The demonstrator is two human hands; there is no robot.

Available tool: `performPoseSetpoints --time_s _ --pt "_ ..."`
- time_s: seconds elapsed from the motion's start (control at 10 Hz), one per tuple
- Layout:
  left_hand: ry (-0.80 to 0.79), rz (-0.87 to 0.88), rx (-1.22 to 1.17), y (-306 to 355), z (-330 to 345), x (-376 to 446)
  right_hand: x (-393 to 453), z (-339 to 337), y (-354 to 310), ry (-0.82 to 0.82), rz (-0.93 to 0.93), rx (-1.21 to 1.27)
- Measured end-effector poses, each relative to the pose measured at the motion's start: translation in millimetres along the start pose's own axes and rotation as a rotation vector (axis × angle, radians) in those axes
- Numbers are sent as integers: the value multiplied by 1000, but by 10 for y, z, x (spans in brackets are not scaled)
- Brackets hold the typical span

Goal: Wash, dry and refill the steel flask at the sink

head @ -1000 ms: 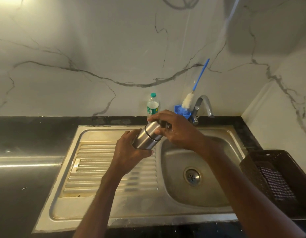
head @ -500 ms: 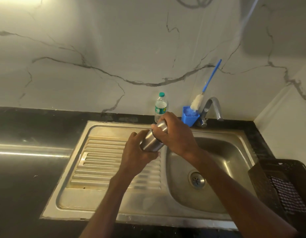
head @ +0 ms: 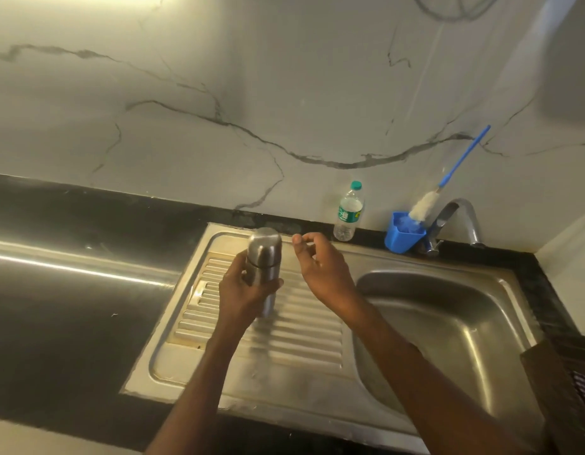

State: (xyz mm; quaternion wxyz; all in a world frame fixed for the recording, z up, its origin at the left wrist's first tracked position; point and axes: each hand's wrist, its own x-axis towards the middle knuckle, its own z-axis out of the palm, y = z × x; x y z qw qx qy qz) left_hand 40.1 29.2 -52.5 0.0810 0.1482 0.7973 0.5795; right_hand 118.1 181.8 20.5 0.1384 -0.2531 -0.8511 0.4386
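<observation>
A: Steel flask, short silver cylinder with a domed cap (head: 264, 257) — where've you got it?
B: Upright in your left hand (head: 245, 290), above the ribbed draining board (head: 284, 330) of the steel sink (head: 448, 323). Your fingers wrap round its lower body; cap is on.
A: Right hand (head: 320, 270)?
B: Just beside the flask, not touching it. Fingers loosely curled, thumb and forefinger near each other, nothing between them.
A: Rest?
B: Clear plastic water bottle with green cap and label (head: 348, 211) stands at the marble wall. Blue plastic cup (head: 403, 236) holds a white-bristled brush with a blue handle (head: 448, 177), beside the curved chrome tap (head: 462, 218). Dark brown woven basket (head: 560, 382) at right edge.
</observation>
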Motion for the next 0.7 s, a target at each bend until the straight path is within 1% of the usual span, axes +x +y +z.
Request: performPoseSetpoints --time_s 0.1,0.2,0.4,0.6,0.7 --pt "36 -56 -78 -149 -90 75 13 238 106 -33 31 -44" --pt "52 -72 -96 -270 -109 111 10 335 163 -15 25 -111" --pt "30 -66 -81 -438 -117 125 -12 408 273 29 -18 -266" --pt "-52 -44 -45 -428 -153 135 -107 411 521 61 -45 -401" --pt "35 -105 122 -431 -81 -134 -215 344 668 131 -145 -663"
